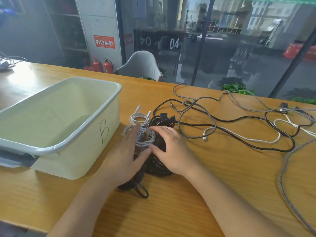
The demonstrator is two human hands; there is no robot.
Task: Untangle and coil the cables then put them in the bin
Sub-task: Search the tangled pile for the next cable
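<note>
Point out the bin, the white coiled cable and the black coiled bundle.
bin (109, 115), head view, on the right wall above the letter B.
white coiled cable (138, 119), head view, on the coil's far loops.
black coiled bundle (158, 165), head view, on its near loops.

Cream bin — grey rim, black "B" — on orange-yellow wood-grain table.

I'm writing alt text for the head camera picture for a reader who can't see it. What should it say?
Two bare hands, left hand and right hand, gather coiled white cables and a coiled black cable on a wooden table. An empty cream bin marked B stands to their left, and a tangle of loose cables sprawls to the right.
</note>
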